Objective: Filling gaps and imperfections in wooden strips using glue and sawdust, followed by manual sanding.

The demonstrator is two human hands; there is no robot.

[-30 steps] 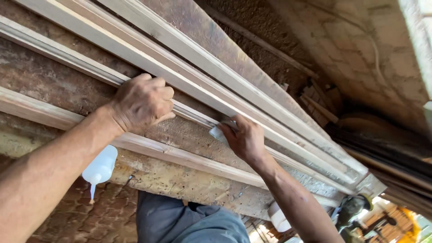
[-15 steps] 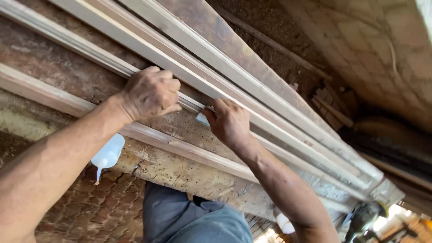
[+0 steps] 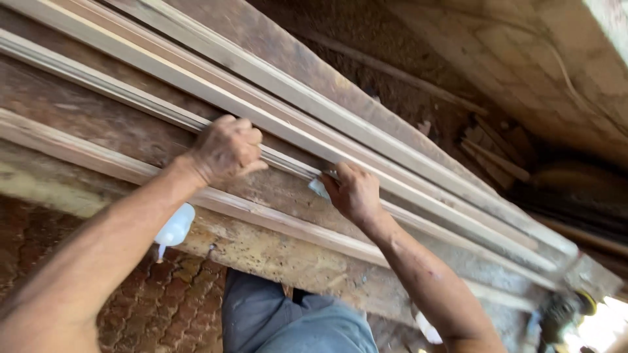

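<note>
My left hand point(image 3: 226, 149) rests knuckles-up on a long pale moulded wood strip point(image 3: 118, 91) that lies across a worn brown workbench point(image 3: 78, 117). Its fingers curl over the strip and press it down. My right hand point(image 3: 353, 191) sits a little further along the same strip, pinching a small pale piece, perhaps sandpaper or cloth point(image 3: 319, 188), against the strip's edge. Several similar wood strips point(image 3: 275, 78) lie side by side beyond it.
A white plastic bottle point(image 3: 174, 229) hangs or stands below the bench edge under my left forearm. My grey trousers point(image 3: 294, 320) show below the bench, over a reddish paved floor point(image 3: 157, 307). Scrap wood pieces point(image 3: 490, 147) lie on the dirt ground behind. A power tool point(image 3: 562, 310) lies at lower right.
Both hands stay on the strip. My right hand has slid along it, closer to my left hand, and the view has shifted.
</note>
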